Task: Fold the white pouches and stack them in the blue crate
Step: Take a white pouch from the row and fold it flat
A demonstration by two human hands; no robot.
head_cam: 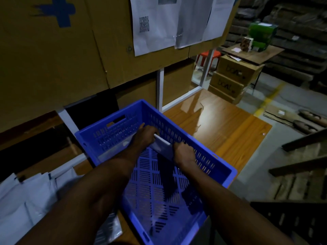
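white pouch | both hands grip it in blue crate | edges hidden, dim

Dim room: tall brown cardboard wall with taped white printed sheets behind the glossy wooden surface; stacked brown cardboard boxes and red plastic stool beyond its far edge, grey concrete floor

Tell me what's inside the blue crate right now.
Inside the blue crate, both hands, left and right, hold a folded white pouch near its far wall. The arms cover part of the slotted floor.
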